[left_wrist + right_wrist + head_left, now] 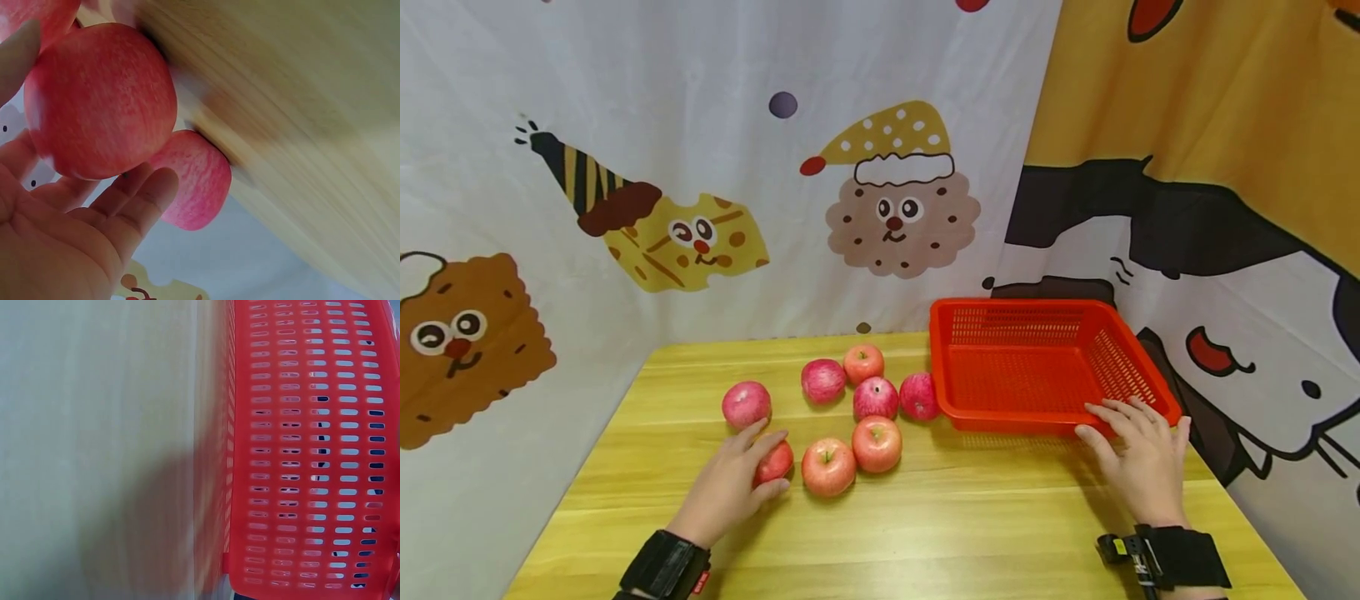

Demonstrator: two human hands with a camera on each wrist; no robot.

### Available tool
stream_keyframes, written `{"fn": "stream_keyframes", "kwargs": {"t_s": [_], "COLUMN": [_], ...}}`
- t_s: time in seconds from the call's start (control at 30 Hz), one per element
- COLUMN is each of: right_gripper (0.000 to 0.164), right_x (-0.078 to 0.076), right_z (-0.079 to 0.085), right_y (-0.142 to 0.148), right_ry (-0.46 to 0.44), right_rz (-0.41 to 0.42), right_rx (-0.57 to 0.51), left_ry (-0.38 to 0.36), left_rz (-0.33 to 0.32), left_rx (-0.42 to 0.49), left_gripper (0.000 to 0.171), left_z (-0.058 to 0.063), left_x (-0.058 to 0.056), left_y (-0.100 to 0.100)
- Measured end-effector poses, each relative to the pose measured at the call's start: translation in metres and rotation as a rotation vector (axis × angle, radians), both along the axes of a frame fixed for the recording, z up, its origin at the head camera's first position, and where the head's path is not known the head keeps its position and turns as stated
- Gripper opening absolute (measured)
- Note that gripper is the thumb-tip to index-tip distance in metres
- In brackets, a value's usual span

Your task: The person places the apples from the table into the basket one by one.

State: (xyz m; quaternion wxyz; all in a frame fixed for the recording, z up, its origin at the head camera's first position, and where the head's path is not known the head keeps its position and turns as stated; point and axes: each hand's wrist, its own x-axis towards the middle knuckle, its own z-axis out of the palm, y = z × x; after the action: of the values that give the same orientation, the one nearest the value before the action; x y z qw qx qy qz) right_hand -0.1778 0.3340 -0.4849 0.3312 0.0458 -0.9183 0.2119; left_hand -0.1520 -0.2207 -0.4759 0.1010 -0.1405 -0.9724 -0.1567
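My left hand (730, 479) curves round a red apple (774, 463) on the wooden table, thumb on the near side and fingers on the far side. In the left wrist view that same apple (103, 103) sits between the thumb and the fingers (140, 206). A pinker apple (747, 405) lies just beyond the fingertips. My right hand (1142, 458) rests at the near right rim of a red plastic basket (1015, 421), fingers loosely bent over the rim and thumb outside. The right wrist view shows the basket's slotted wall (303, 456), with most of that hand out of view.
Several more apples lie between the hand and the basket, among them a yellowish-red apple (827, 468) beside the held one and a dark pink apple (919, 397) against the basket's left side. A patterned curtain (820, 292) hangs behind the table (925, 533).
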Motion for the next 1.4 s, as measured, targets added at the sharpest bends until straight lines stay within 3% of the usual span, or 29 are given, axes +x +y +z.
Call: {"fn": "stream_keyframes", "kwargs": {"t_s": [0.23,0.5,1.2,1.4], "right_gripper": [0.042,0.042,0.039,0.039], "right_x": [0.001,-0.001,-0.003,-0.002], "right_z": [-0.004,-0.005,-0.009,-0.011], "right_y": [0.001,0.001,0.001,-0.001], "right_ry": [-0.010,0.028,0.036,0.058], "right_rz": [0.011,0.013,0.006,0.019], "right_rx": [-0.011,-0.011,-0.001,0.013], "left_ry": [-0.031,-0.018,-0.031,0.029], "left_rz": [0.023,0.042,0.080,0.100], "left_rx": [-0.005,-0.007,-0.028,-0.082], "left_gripper": [0.085,0.097,0.100,0.103], "left_z": [-0.004,-0.006,-0.006,-0.005], "left_x": [-0.001,-0.003,-0.005,-0.004], "left_y": [0.004,0.002,0.003,0.002]}}
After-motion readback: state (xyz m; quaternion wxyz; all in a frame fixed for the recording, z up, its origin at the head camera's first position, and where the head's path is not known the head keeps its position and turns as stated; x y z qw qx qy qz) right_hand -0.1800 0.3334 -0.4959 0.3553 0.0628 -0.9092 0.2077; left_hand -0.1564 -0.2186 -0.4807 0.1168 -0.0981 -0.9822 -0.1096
